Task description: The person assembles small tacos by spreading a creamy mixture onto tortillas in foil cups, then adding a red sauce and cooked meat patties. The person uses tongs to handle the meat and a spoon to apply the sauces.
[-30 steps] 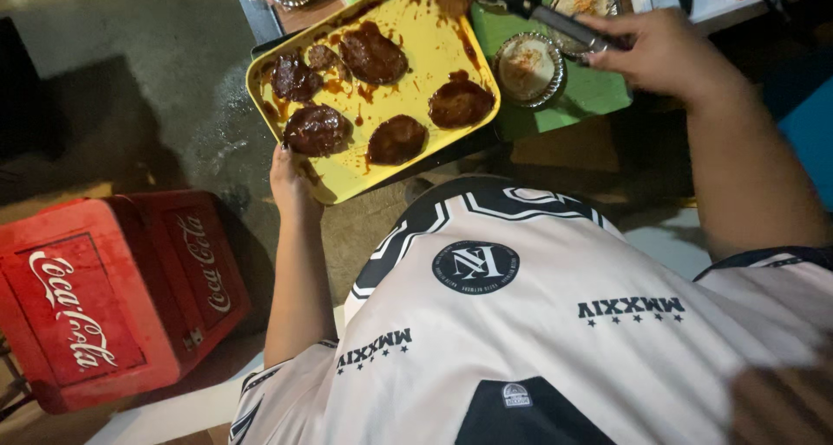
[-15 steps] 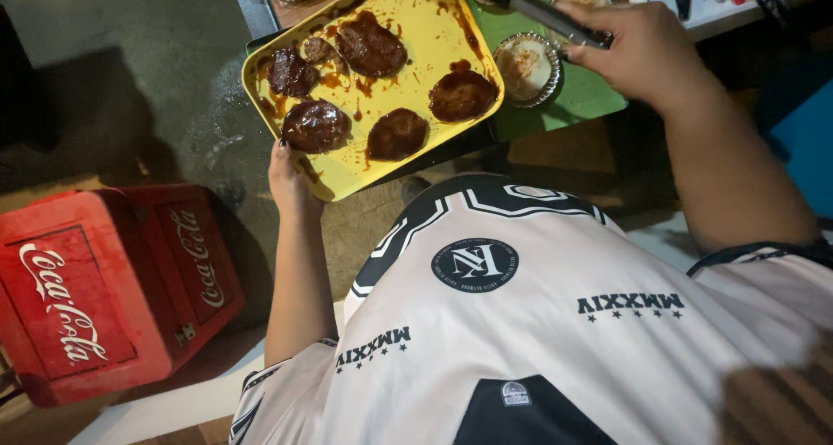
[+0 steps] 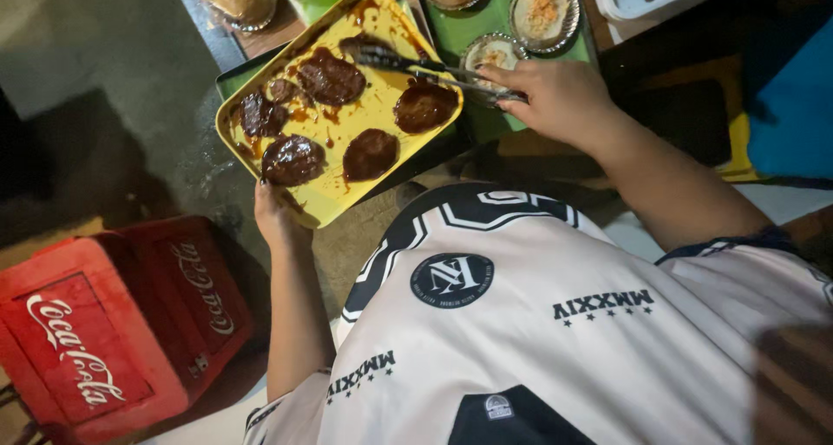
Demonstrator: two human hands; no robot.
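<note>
While held up from below at its near corner by the left hand point(image 3: 276, 212), yellow tray point(image 3: 334, 206) tilted over the gap between body and green surface point(image 3: 486, 11), left fingers wrapped under the rim and thumb side hidden. Carrying five dark, sauce-coated patties point(image 3: 330, 78), with brown sauce smeared across the bare yellow. Right hand point(image 3: 555, 98) closed around metal tongs point(image 3: 416, 63), tips reaching onto the far part of the tray beside one patty point(image 3: 425, 107); cannot tell whether the tips pinch anything.

Risks, judged from this: a one-handed grip on a corner leaves the tray free to tip, so pressing down with the tongs on the far side could lever it out of the fingers and send patties and sauce sliding off. Slick sauce could also let a patty slip from the tongs and drop toward the white shirt point(image 3: 555, 341) or the red crate point(image 3: 95, 323) below on the floor. Small foil cups point(image 3: 542, 7) with a crumbly filling sit just beyond the tray on the green surface; a swinging tray edge could knock them.
</note>
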